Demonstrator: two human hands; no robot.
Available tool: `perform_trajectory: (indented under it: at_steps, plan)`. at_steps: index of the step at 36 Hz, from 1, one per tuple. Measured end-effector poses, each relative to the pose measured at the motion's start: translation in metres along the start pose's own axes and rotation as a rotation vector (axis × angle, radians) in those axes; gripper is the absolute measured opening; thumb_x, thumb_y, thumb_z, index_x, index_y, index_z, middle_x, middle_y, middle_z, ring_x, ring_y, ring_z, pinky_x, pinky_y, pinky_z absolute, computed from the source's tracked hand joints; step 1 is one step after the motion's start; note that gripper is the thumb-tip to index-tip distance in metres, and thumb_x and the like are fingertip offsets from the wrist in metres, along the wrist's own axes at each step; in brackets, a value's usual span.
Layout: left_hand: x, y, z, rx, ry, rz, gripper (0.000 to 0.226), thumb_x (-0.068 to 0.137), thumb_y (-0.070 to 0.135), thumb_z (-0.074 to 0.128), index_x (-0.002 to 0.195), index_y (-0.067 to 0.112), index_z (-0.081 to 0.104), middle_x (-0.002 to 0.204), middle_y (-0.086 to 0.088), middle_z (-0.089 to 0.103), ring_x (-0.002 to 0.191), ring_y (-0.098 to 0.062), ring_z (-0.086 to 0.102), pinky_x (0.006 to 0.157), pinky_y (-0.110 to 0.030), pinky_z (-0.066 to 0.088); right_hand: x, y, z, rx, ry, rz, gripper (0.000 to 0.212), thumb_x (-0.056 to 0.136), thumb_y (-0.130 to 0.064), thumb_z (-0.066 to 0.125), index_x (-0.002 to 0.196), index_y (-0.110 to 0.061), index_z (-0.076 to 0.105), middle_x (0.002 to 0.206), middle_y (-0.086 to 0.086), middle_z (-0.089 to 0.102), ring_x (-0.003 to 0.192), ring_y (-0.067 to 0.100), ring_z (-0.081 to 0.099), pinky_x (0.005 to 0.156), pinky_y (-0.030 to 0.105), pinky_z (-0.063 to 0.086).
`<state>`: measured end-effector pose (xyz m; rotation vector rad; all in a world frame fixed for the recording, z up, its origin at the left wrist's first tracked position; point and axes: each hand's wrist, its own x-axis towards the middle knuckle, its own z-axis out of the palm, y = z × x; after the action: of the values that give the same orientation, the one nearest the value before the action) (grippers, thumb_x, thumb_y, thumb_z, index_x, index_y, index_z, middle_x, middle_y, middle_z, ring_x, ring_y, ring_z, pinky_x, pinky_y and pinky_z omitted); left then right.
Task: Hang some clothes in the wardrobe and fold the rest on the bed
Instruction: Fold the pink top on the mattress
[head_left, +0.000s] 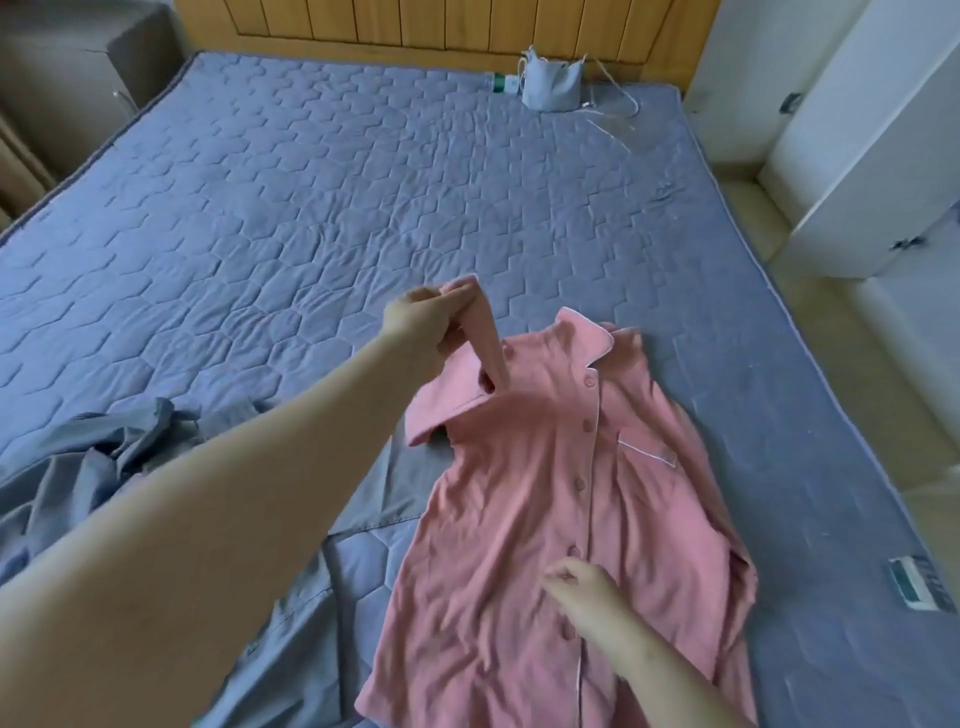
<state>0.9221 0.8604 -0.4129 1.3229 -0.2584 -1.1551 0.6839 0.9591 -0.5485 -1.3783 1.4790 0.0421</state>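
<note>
A pink button-up shirt (545, 499) with white piping lies face up on the blue quilted bed (291, 208), collar pointing away from me. My left hand (421, 322) grips the cuff of its left sleeve and holds it lifted above the shoulder, the sleeve folded over the chest. Low on the shirt's button line is my right hand (582, 587), fingers loosely curled, resting on the fabric; whether it pinches the cloth is unclear. A crumpled grey garment (98, 457) lies at the left, and more grey fabric (311, 597) is spread under the shirt.
A small grey bag (550, 83) with cords and a clear hanger (618, 124) sit by the wooden headboard (441, 26). White wardrobe doors (862, 135) stand at the right. A remote control (919, 582) lies on the bed's right edge.
</note>
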Motion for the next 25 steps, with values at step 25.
perform_trajectory:
  at_steps: [25]
  plan:
    - [0.004, -0.217, -0.101, 1.178, 0.199, -0.362, 0.073, 0.081, 0.026, 0.068, 0.142, 0.012, 0.03, 0.136, -0.015, 0.041, 0.114, -0.032, 0.051, 0.086, -0.033, 0.044, 0.012, 0.095, 0.026, -0.418, -0.207, -0.134, 0.03, 0.075, -0.033, 0.063, 0.104, -0.031, 0.058, 0.106, -0.008, 0.051, 0.11, 0.012, 0.05, 0.092, 0.025, 0.039]
